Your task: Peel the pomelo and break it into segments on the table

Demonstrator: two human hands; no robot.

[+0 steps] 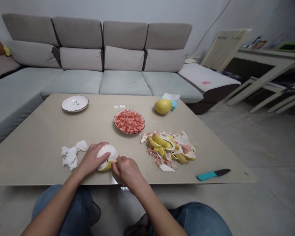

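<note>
Near the table's front edge lies a partly peeled pomelo [108, 151], white pith on top and yellow rind still on its lower side. My left hand [94, 157] is wrapped over its left side and holds it against the table. At its right side, the closed fingers of my right hand [127, 168] grip the edge of the yellow rind [105, 166]; the fingertips are partly hidden. Just left of my left hand are crumpled white tissues [72, 154]. A plate of red pomelo flesh pieces [129, 122] sits beyond the fruit.
Right of my hands is a heap of yellow peel and membrane scraps [168, 147]. A knife with a turquoise handle [212, 174] lies near the front right edge. Farther back are a whole pomelo [163, 106], a tissue pack [173, 101] and a white plate [75, 103]. A sofa [123, 82] stands behind the table.
</note>
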